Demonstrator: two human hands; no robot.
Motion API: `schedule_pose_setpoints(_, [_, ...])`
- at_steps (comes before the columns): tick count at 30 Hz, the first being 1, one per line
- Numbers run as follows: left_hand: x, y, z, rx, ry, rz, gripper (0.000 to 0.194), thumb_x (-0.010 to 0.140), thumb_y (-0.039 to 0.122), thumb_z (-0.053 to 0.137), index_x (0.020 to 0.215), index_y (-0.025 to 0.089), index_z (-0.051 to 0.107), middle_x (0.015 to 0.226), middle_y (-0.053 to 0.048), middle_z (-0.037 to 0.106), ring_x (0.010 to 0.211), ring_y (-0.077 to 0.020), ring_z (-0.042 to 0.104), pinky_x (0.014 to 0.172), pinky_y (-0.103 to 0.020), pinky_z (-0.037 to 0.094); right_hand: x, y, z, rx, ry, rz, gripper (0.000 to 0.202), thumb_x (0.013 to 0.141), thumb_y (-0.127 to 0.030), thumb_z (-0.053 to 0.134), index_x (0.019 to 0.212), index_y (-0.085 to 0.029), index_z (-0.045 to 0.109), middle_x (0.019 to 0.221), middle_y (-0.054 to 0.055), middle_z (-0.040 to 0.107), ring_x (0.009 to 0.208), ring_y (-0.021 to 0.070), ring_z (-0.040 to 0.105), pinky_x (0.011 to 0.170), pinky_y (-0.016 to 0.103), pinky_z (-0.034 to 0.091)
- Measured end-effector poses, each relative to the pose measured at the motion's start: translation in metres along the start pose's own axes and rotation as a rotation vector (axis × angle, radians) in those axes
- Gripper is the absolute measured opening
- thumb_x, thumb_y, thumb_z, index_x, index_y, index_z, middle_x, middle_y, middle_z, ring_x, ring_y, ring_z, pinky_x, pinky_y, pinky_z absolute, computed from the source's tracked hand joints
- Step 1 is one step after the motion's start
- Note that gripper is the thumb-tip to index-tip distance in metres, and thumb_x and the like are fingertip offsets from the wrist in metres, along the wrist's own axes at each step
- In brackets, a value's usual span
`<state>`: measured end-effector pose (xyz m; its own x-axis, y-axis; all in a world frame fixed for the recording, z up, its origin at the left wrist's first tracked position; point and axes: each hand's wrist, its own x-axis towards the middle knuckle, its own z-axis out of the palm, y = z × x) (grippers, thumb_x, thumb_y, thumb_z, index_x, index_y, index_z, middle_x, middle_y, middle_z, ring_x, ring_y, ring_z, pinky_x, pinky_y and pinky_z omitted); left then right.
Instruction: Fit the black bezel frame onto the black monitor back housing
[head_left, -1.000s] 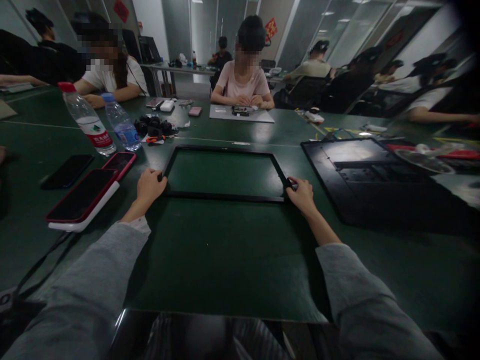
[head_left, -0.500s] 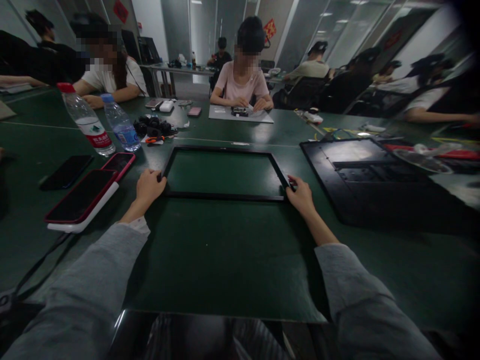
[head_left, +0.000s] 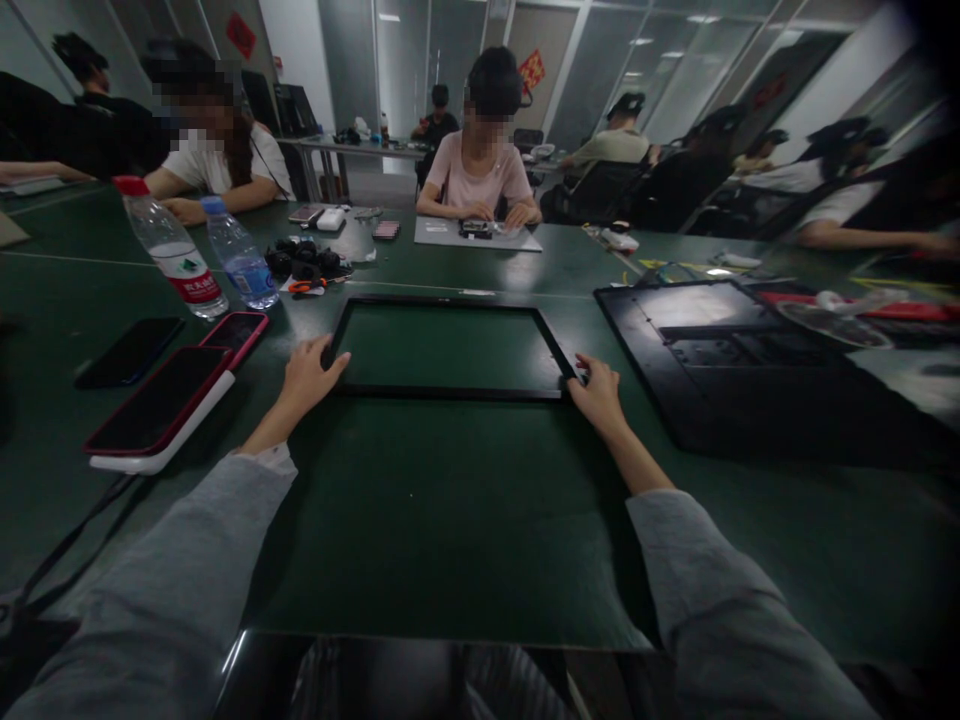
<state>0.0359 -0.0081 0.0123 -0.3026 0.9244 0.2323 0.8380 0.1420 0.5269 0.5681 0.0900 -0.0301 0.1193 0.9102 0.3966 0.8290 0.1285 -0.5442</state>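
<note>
A thin black rectangular frame, like a screen bezel (head_left: pixel 450 393), is in front of me with the green tabletop showing through its opening. My left hand (head_left: pixel 306 378) is at its near left corner, fingers along the outer side and thumb reaching over the inner edge. At the near right corner, my right hand (head_left: pixel 598 393) grips the side, with the thumb against the edge and the fingers bent outside. Whether the bezel rests on the table or is slightly raised, I cannot tell. To the right of my right hand is a large black panel (head_left: pixel 720 375) with recessed parts.
On the left are phones, one with a red edge (head_left: pixel 161 398) on a white block, one dark (head_left: pixel 129 352). Two bottles, red-capped (head_left: pixel 184 265) and blue-capped (head_left: pixel 244 262), stand behind them. Black cables (head_left: pixel 304 260) lie near orange-handled pliers (head_left: pixel 307 288). A person (head_left: pixel 480 175) works opposite.
My left thumb has spread and moved inward over the bezel's left side, and that hand has shifted slightly right. My right hand and the bezel stay nearly in place; the view tilts slightly.
</note>
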Motion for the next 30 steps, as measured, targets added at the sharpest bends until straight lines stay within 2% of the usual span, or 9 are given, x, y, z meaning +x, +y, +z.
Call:
schedule_pose_setpoints(4, [-0.008,0.009,0.004,0.016,-0.025,0.138,0.068,0.097,0.059,0.063,0.153,0.020,0.062,0.162,-0.019,0.053,0.151,-0.0420,0.045,0.122,-0.063,0.039,0.001,0.003,0.001,0.011,0.008,0.004,0.067,0.074,-0.030,0.056,0.137,-0.014,0.068,0.118,0.019,0.071,0.115,0.0355,0.062,0.112,0.059,0.045])
schedule_pose_setpoints(10, [-0.019,0.027,-0.008,0.069,-0.253,0.296,0.076,0.088,0.069,0.074,0.152,0.029,0.063,0.164,-0.016,0.053,0.148,-0.0444,0.048,0.117,-0.071,0.038,-0.001,-0.001,-0.002,0.061,-0.022,0.059,0.068,0.074,-0.030,0.059,0.139,-0.014,0.067,0.127,0.021,0.070,0.124,0.0392,0.059,0.113,0.062,0.044])
schedule_pose_setpoints(12, [-0.019,0.028,-0.010,0.060,-0.278,0.341,0.068,0.083,0.068,0.079,0.139,0.031,0.072,0.159,-0.014,0.060,0.143,-0.0431,0.053,0.115,-0.067,0.040,-0.002,-0.002,-0.003,0.093,-0.019,0.060,0.067,0.073,-0.028,0.060,0.138,-0.016,0.068,0.126,0.020,0.071,0.126,0.0391,0.059,0.114,0.062,0.044])
schedule_pose_setpoints(14, [-0.018,0.027,-0.010,0.027,-0.281,0.361,0.051,0.082,0.067,0.081,0.117,0.030,0.080,0.147,-0.011,0.068,0.135,-0.0399,0.059,0.112,-0.061,0.044,-0.002,-0.003,-0.004,0.128,-0.014,0.059,0.065,0.074,-0.027,0.061,0.138,-0.017,0.068,0.126,0.018,0.072,0.127,0.0377,0.060,0.115,0.062,0.044])
schedule_pose_setpoints(16, [-0.017,0.025,-0.009,-0.010,-0.264,0.356,0.042,0.081,0.065,0.082,0.098,0.027,0.080,0.132,-0.010,0.074,0.124,-0.0363,0.065,0.105,-0.055,0.048,-0.003,-0.004,-0.005,0.149,-0.013,0.061,0.063,0.076,-0.027,0.061,0.138,-0.018,0.067,0.126,0.018,0.073,0.128,0.0362,0.061,0.117,0.062,0.043])
schedule_pose_setpoints(18, [-0.015,0.023,-0.008,-0.028,-0.226,0.332,0.042,0.080,0.065,0.083,0.091,0.025,0.078,0.121,-0.010,0.076,0.113,-0.0342,0.067,0.098,-0.050,0.051,-0.003,-0.005,-0.006,0.157,-0.014,0.062,0.060,0.078,-0.028,0.061,0.137,-0.017,0.067,0.127,0.018,0.073,0.129,0.0356,0.062,0.118,0.062,0.043])
schedule_pose_setpoints(22, [-0.015,0.022,-0.007,-0.050,-0.147,0.253,0.046,0.076,0.068,0.084,0.091,0.025,0.079,0.104,-0.010,0.077,0.100,-0.0329,0.068,0.088,-0.046,0.052,-0.005,-0.009,-0.007,0.181,-0.003,0.041,0.055,0.084,-0.030,0.060,0.137,-0.017,0.066,0.127,0.018,0.074,0.127,0.0337,0.064,0.118,0.060,0.043])
schedule_pose_setpoints(25, [-0.014,0.024,-0.007,-0.100,-0.144,0.170,0.047,0.073,0.069,0.086,0.090,0.025,0.080,0.095,-0.010,0.077,0.092,-0.0321,0.069,0.082,-0.043,0.051,-0.005,-0.013,-0.012,0.173,0.040,0.020,0.054,0.086,-0.031,0.059,0.138,-0.018,0.065,0.127,0.018,0.073,0.127,0.0326,0.063,0.118,0.059,0.043])
schedule_pose_setpoints(30, [-0.012,0.025,-0.006,-0.180,-0.139,0.069,0.048,0.069,0.068,0.088,0.090,0.025,0.081,0.097,-0.010,0.079,0.090,-0.0314,0.071,0.078,-0.041,0.052,0.000,-0.006,-0.045,0.053,0.229,0.125,0.061,0.091,-0.037,0.054,0.148,-0.015,0.058,0.146,0.023,0.063,0.142,0.0388,0.048,0.120,0.068,0.034])
